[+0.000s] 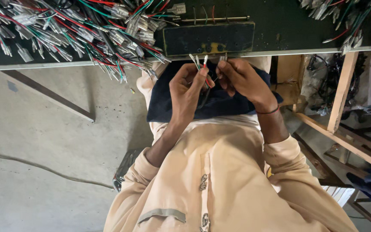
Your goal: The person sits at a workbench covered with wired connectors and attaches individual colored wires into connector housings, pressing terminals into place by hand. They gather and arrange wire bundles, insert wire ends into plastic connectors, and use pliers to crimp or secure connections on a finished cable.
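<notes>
Below the front edge of the bench (280,52), over a dark blue cloth (220,105) that is lying on the lap, both hands are meeting close together. The left hand (187,90) is curling its fingers (203,73) around a small bunch of thin wires (199,63), and the white and red ends of these wires are standing up just above the fingertips, almost touching the bench edge. The right hand (243,79) is sitting just beside it, with its fingers (223,65) pressed together and pinching a small pale terminal (223,58) at the end of one wire. A thin red band (268,111) is going around the right wrist. On the bench, right above the hands, a dark rectangular block (209,38) with yellow marks is lying along the front edge, and a thin metal rod (215,19) is lying behind it. At the left end of the bench a big heap of wires (78,30) in red, green, black and white, with clear plastic connectors, is spreading, and some of them are hanging over the front edge. At the right back corner a smaller heap of the same wires (348,21) is lying. The person is wearing a cream garment (220,180) with rolled sleeves. Under the right end of the bench a wooden frame (342,92) is standing.
</notes>
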